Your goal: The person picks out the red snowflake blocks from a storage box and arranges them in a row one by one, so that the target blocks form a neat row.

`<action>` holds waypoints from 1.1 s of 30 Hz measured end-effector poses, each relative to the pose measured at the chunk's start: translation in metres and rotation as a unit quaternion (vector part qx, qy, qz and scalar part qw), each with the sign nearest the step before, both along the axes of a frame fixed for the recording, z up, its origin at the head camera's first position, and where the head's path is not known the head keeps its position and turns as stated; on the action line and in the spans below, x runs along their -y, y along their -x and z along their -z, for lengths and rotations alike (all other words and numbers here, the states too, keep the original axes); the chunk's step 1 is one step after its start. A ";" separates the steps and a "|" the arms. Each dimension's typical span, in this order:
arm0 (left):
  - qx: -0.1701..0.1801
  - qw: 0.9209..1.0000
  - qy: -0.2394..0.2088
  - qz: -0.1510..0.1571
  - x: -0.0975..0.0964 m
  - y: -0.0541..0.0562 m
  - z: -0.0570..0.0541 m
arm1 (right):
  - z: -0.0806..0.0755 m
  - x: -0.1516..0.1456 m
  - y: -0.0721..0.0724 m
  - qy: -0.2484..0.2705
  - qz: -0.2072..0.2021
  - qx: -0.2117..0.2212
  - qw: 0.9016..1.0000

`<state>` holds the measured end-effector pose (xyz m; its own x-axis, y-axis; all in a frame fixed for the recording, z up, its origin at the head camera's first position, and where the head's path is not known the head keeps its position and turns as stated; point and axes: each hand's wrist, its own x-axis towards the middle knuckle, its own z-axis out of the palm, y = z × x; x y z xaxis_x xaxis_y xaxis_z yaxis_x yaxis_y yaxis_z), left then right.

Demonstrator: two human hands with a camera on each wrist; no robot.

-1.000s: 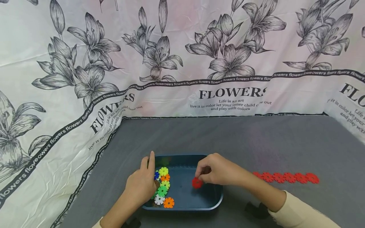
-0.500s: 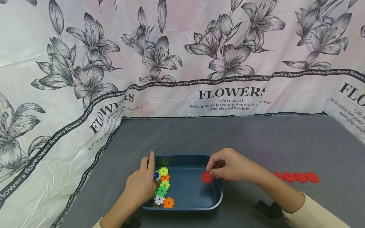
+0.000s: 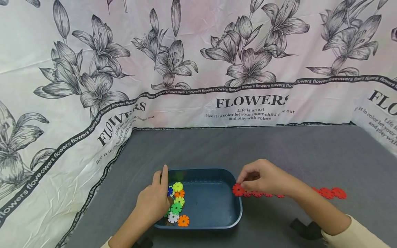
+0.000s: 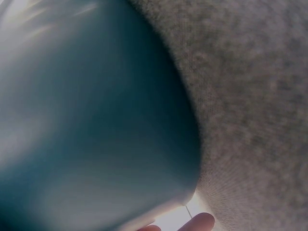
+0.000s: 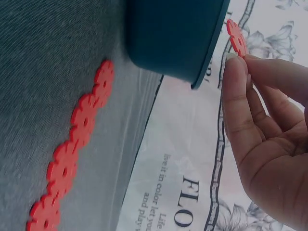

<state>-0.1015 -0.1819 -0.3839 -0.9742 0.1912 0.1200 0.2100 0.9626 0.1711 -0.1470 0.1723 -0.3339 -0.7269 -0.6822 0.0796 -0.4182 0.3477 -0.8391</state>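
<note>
My right hand (image 3: pixel 263 177) pinches a red notched flower-shaped disc (image 3: pixel 238 189) between thumb and fingertips, at the right rim of the dark blue tray (image 3: pixel 214 227). In the right wrist view that disc (image 5: pixel 237 37) stands on edge above the fingertips, beside the tray's outer wall (image 5: pixel 168 38). My left hand (image 3: pixel 155 199) holds the tray's left side, two fingers pointing toward the back; part of its grip is hidden. Inside the tray, partly under this hand, lie several notched discs: yellow (image 3: pixel 177 187), green (image 3: pixel 176 208), white (image 3: pixel 173 217), orange (image 3: pixel 183 220) and blue.
A row of linked red discs (image 5: pixel 62 168) lies on the grey cloth (image 3: pixel 198 148) to the tray's right, partly covered by my right hand and forearm in the head view. A white flower-printed curtain (image 3: pixel 183 69) hangs behind and at the left.
My right hand has lifted the red disc from inside the tray and moved it right, to the right rim. The left hand and the tray have stayed in place.
</note>
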 end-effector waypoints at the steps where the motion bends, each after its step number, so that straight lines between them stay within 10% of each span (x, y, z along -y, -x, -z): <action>1: 0.000 1.000 -0.001 0.001 0.000 0.000 0.000 | 0.000 -0.003 0.000 0.001 0.001 -0.001 1.000; 33: -0.007 1.000 0.007 -0.003 -0.002 0.000 0.000 | 0.001 -0.079 -0.009 -0.002 0.086 0.028 0.996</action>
<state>-0.1017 -0.1803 -0.3841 -0.9735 0.1880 0.1306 0.2073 0.9660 0.1546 -0.1384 0.2510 -0.3347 -0.8358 -0.5480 0.0339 -0.3054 0.4127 -0.8582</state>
